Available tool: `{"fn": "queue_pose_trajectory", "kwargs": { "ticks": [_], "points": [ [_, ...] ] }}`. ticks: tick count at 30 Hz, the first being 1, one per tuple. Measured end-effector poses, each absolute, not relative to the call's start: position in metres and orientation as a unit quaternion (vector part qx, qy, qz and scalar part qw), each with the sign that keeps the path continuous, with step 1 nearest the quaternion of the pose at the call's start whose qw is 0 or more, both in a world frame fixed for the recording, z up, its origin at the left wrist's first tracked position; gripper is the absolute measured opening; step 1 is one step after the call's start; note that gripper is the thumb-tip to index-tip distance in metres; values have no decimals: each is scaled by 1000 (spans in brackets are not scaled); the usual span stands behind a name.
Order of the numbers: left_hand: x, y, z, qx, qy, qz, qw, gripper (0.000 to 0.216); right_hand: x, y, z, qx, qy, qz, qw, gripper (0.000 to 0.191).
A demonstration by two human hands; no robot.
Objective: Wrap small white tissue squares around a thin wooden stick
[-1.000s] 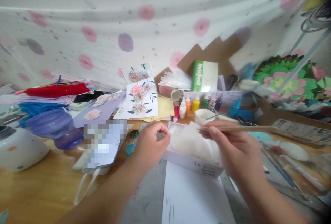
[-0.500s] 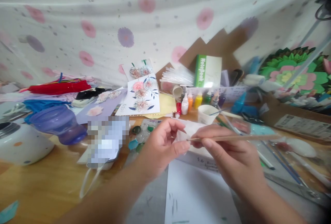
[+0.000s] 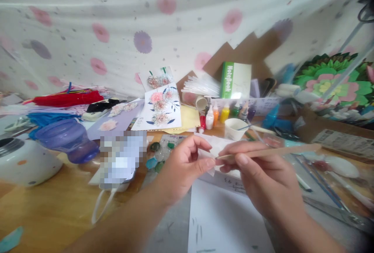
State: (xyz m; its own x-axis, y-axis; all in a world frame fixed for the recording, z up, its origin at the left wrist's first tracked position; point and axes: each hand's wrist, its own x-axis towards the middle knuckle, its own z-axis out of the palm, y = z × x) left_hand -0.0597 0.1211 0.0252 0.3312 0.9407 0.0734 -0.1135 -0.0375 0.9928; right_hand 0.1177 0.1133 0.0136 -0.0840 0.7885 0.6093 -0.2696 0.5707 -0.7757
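Just above the white paper, my left hand is closed in a pinch, with a thin, whitish sheet like tissue between thumb and fingers. My right hand grips a pale wooden stick between thumb and forefinger. Its narrow tip points left and meets the left thumb tip; whether it touches the sheet is hard to tell. The wider end sticks out to the right. Beneath both hands lies a white paper sheet with faint dark strokes, beside a low white box with handwriting.
Behind the hands stand several paint bottles and a white paper cup holding a brush. Scissors and brushes lie at right. A phone with a white cable, a purple cup and a spotted white jar are left.
The wooden stick's wide end has swung upward a little, and my right hand has turned slightly with it. My left hand keeps its pinch almost in place.
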Motion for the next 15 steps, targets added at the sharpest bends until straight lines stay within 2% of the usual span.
{"fn": "queue_pose_trajectory", "kwargs": {
  "ticks": [11,13,15],
  "points": [
    [-59,121,28,559,370,454,587,21,116,111,18,-238,-623,393,633,18],
    [-59,121,28,564,391,467,558,23,116,111,18,-237,-623,388,637,19],
    [-61,120,29,580,430,501,477,21,117,111,18,-243,-622,380,640,21]
  ]
}}
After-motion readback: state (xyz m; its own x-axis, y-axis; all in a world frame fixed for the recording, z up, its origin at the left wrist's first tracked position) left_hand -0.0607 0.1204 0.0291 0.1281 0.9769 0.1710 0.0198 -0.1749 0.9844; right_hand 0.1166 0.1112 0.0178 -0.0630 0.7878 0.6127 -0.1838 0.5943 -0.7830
